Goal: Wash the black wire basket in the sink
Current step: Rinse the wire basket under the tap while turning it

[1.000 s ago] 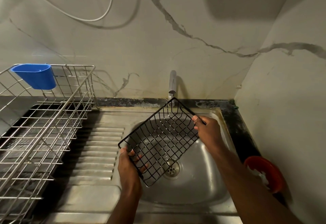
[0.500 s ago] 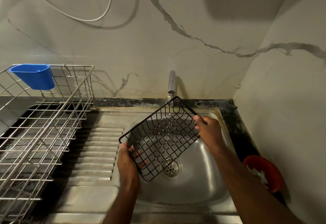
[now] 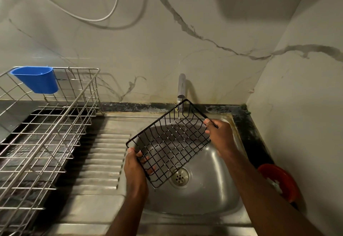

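we hold the black wire basket point(image 3: 169, 144) tilted over the sink point(image 3: 219, 189), long axis running from left hand point(image 3: 134, 165) gripping the near corner to right hand point(image 3: 219, 135) gripping the far rim under the tap point(image 3: 181, 89) (thin trickle).

Two bare forearms; left hand point(image 3: 136, 169), right hand point(image 3: 220, 136) bare, no sleeves visible.

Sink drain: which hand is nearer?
Left. The left hand grips the black wire basket beside the drain; the right hand holds its far edge, up near the tap.
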